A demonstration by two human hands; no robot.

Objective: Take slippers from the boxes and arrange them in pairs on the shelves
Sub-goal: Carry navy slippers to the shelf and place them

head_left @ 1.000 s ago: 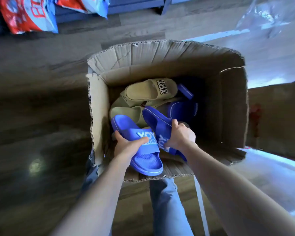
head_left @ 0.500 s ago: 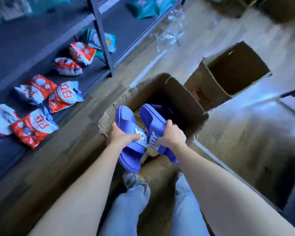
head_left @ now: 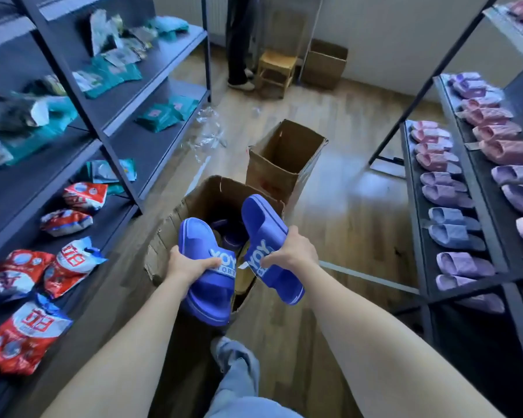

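Observation:
My left hand (head_left: 185,267) grips one blue slipper (head_left: 203,282) by its strap, held above the near cardboard box (head_left: 194,206). My right hand (head_left: 293,251) grips the second blue slipper (head_left: 266,233), tilted toe-up and lifted clear of the box. More dark slippers show dimly inside the box. On the right, a dark shelf unit (head_left: 417,206) carries rows of pink, purple and light blue slippers (head_left: 453,233) set in pairs.
A second open cardboard box (head_left: 281,164) stands just behind the first. On the left, a shelf rack (head_left: 124,182) holds red and teal packets. Crumpled clear plastic (head_left: 207,131) lies on the wood floor. A person's legs, a small stool (head_left: 277,69) and another box stand by the far wall.
Both hands have lifted the blue slippers up out of the box and spread them apart. My view has risen from the box to the room and both shelf units.

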